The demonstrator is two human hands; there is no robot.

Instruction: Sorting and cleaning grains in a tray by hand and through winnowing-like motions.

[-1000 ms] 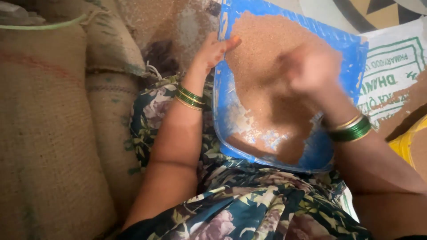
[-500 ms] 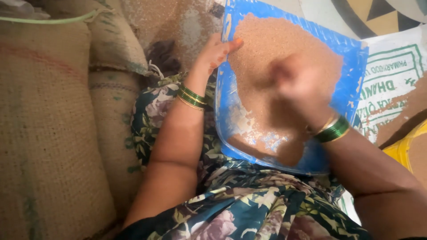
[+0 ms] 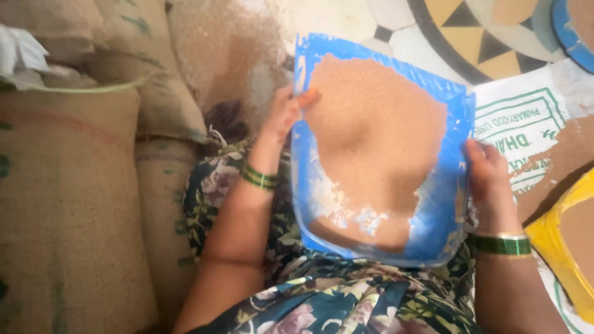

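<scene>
Now both hands, left (image 3: 286,114) and right (image 3: 489,170), grip opposite edges of the grain-filled blue tray (image 3: 442,204) between them.

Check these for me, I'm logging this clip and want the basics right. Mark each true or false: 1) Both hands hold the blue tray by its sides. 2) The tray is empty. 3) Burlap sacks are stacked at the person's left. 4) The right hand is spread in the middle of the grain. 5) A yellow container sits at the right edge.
1) True: the left hand and the right hand grip opposite edges of the blue tray.
2) False: it holds a heap of brown grain.
3) True: burlap sacks are stacked there.
4) False: the right hand is at the tray's rim, off the heap.
5) True: a yellow container shows there.
</scene>
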